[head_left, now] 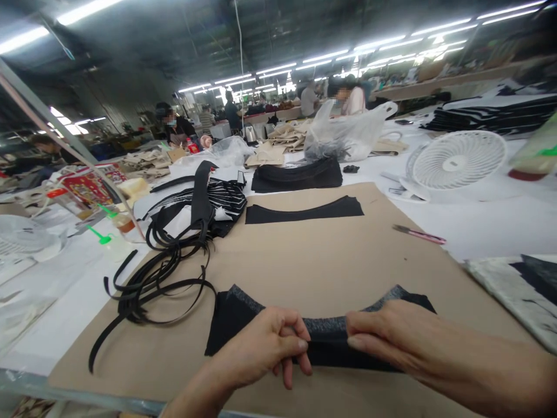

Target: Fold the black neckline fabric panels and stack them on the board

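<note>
A curved black fabric piece (pixel 235 319) lies on the brown board near the table's front edge, a grey speckled strip (pixel 324 325) folded along its inward curve. My left hand (pixel 272 342) pinches the middle of this edge between thumb and forefinger, its other fingers loosely bent below. Just to the right, my right hand (pixel 380 331) is closed on the same edge, thumb against the curled fingers. Both hands hide parts of the fabric. Farther up the board rests a similar curved black piece (pixel 304 210), with a stack of black pieces (pixel 298 175) behind it.
Left on the brown board (pixel 278 261) lies a tangle of black strips (pixel 143 296) beside striped fabric (pixel 226 200). A pink-handled cutter (pixel 420 234) lies at right. Beyond are a white fan (pixel 459 159), a plastic bag (pixel 343 130) and green-tipped bottles (pixel 107 241). People work in the background.
</note>
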{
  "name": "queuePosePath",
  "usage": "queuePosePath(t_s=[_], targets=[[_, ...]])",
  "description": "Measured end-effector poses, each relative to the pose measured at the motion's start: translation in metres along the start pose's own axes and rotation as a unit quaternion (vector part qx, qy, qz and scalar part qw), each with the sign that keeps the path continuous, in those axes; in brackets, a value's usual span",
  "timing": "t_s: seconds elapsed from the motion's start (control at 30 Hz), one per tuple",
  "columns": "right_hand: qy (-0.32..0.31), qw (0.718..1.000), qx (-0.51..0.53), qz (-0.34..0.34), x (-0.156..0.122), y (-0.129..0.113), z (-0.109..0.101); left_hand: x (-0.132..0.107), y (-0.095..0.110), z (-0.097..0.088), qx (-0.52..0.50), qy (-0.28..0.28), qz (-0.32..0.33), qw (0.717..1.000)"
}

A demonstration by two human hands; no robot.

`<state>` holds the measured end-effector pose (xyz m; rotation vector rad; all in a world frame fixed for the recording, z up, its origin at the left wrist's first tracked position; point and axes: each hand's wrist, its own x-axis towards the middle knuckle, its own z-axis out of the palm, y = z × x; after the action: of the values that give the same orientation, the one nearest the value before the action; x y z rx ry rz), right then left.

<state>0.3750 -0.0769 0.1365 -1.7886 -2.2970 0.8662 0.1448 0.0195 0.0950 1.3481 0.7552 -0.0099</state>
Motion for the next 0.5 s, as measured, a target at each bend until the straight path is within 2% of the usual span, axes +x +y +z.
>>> queuePosePath(t_s=[0.1, 0.2, 0.33, 0.5], targets=[[-0.002, 0.997, 0.053, 0.064, 0.002, 0.009, 0.024, 0.012, -0.004, 0.000, 0.052, -0.017, -0.024, 0.998], [0.026, 0.993, 0.068, 0.097, 0.007, 0.015, 0.040, 0.023, -0.005, 0.003, 0.142, 0.019, -0.032, 0.989], [0.027, 0.993, 0.050, 0.100, 0.014, 0.019, 0.045, 0.033, 0.000, 0.007, 0.259, 0.079, -0.039, 0.962], [0.030, 0.994, 0.001, 0.104, 0.026, 0.026, 0.045, 0.043, 0.002, 0.009, 0.322, 0.122, -0.038, 0.938]])
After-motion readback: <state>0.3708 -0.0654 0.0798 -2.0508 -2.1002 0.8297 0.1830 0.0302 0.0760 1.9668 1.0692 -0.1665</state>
